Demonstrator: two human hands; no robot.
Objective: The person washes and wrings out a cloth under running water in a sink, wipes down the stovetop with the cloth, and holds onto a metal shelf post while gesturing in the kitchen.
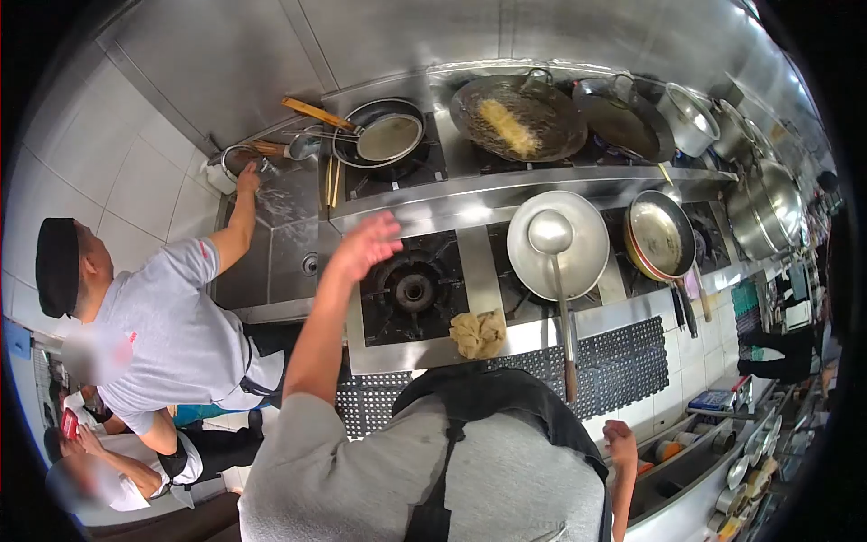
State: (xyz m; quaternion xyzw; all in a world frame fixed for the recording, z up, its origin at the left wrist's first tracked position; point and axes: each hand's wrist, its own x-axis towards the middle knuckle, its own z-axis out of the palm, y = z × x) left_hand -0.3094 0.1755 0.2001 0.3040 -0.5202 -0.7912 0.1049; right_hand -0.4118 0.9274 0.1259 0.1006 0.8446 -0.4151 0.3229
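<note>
My left hand (pixel 366 248) is raised over the front left burner (pixel 414 287), its fingers stretched out and slightly blurred, holding nothing. My right hand (pixel 620 443) hangs low at my right side, fingers curled in, with nothing visible in it. In front of me a pale wok (pixel 582 271) sits on the middle front burner. A long-handled ladle (pixel 551 232) rests in it, its handle pointing toward me. A crumpled tan cloth (pixel 478 334) lies on the stove's front edge, left of the wok. Behind, a large dark wok (pixel 555 135) holds oil with a golden frying piece (pixel 508 126).
A co-worker (pixel 172 316) in a grey shirt stands at left, one hand at a pot (pixel 239 161). Another person (pixel 126 470) sits lower left. A strainer (pixel 390 137) lies over a pan at back left. A frying pan (pixel 657 237) and a steel pot (pixel 765 208) stand right.
</note>
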